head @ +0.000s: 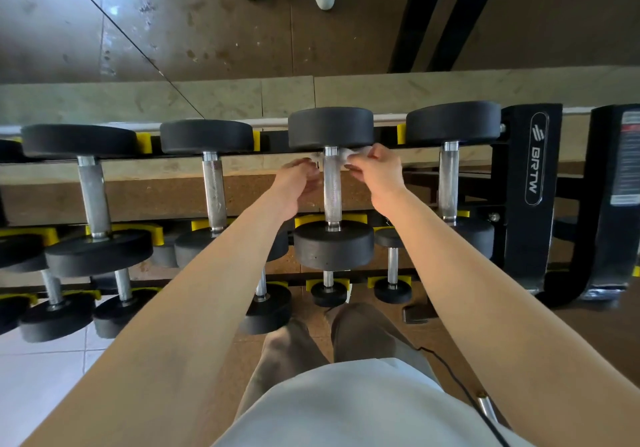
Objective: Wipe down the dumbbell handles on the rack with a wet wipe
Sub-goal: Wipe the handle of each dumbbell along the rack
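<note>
l hand (300, 177) & r hand (378, 169) sit either side of a handle (331, 192) on the top rack row, open gap each side to the next handles. both pinch a white wipe (350, 156) wrapped at the handle's far end. post (516, 204) at right reads "brtw". handle is knurled steel; heads (330, 128) round, black, matte; cradles (143, 143) yellow.

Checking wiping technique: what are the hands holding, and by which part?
Right hand pinches the wet wipe by its right end; left hand seems to grip its left end, looped behind the dumbbell handle.
</note>
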`<state>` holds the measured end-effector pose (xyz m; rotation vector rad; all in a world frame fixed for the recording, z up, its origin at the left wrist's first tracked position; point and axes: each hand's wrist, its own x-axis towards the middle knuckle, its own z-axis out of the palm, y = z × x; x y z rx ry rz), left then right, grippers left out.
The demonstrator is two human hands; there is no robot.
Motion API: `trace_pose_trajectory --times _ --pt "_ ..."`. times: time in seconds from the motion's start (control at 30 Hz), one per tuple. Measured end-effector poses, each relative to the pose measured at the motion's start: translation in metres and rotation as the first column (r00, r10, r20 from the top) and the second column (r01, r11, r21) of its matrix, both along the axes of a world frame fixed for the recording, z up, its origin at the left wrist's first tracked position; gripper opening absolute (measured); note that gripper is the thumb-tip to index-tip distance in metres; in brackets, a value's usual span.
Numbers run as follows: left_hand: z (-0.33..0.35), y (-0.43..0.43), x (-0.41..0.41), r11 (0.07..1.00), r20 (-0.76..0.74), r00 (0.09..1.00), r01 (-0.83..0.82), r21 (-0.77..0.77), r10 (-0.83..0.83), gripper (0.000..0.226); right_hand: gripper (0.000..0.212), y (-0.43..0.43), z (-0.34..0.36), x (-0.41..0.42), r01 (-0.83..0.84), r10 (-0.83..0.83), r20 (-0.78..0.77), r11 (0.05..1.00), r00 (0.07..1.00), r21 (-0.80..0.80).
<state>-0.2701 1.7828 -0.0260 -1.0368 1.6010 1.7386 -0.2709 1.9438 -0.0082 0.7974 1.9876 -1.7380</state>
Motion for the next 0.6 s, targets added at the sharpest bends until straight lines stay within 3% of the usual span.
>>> trace_pose_trajectory --times 0.17,0.33,0.43,0.6 --pt "-0.006 0.008 -0.011 0.956 0.148 0.982 -0.154 0.249 0.119 0.029 0.020 0.004 -0.014 0.007 -0.018 0.025 0.066 0.994 0.998 -0.111" --pt "0.001 0.012 -0.012 0.899 0.151 0.969 -0.240 0.366 0.197 0.028 0.017 -0.010 -0.003 0.003 0.032 -0.019 0.049 0.961 0.999 -0.276" --pt "-0.002 0.005 -0.006 0.891 0.154 0.956 -0.288 0.350 0.249 0.032 0.017 -0.016 -0.005 0.005 0.162 -0.133 0.105 0.920 0.986 -0.357" --pt "-0.004 -0.007 0.013 0.761 0.115 0.878 -0.462 0.456 0.465 0.027 0.006 -0.024 -0.008 0.003 0.223 -0.202 0.114 0.950 0.973 -0.218"
